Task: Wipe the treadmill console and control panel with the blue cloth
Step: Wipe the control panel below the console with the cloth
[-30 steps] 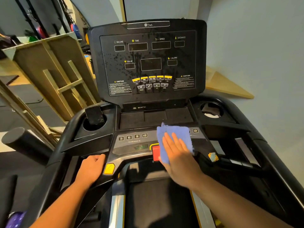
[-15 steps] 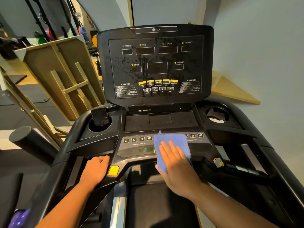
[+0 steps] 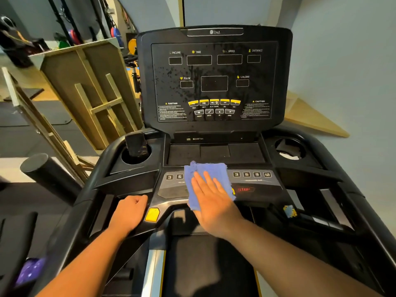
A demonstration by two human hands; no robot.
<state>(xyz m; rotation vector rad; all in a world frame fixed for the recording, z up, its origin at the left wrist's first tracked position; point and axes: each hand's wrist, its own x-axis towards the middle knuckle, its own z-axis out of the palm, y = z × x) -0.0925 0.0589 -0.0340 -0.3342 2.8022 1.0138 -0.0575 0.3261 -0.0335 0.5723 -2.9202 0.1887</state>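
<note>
Right hand [image 3: 214, 202] presses flat, fingers straight, on the folded blue cloth [image 3: 205, 179] covering the grey control panel [image 3: 252, 183]; left hand [image 3: 130, 213], grip curled, holds the black handrail [image 3: 102, 202]. A dark phone [image 3: 136, 144] stands in the left cupholder.

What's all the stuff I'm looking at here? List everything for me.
blue cloth: one, blue, flat on the control panel's middle.
control panel: one, grey-black, numbered keys either side of the cloth, red STOP lit at right.
console: one, black, upright behind, speckled with droplets.
yellow button: one, beside the left hand.
cup holders: two, black, either side; the left one holds a dark object.
wooden frame: one, tan, leaning at left.
foam roller: one, black, left.
left hand: grips the treadmill's front edge.
right hand: fingers straight, pressing the cloth.
</note>
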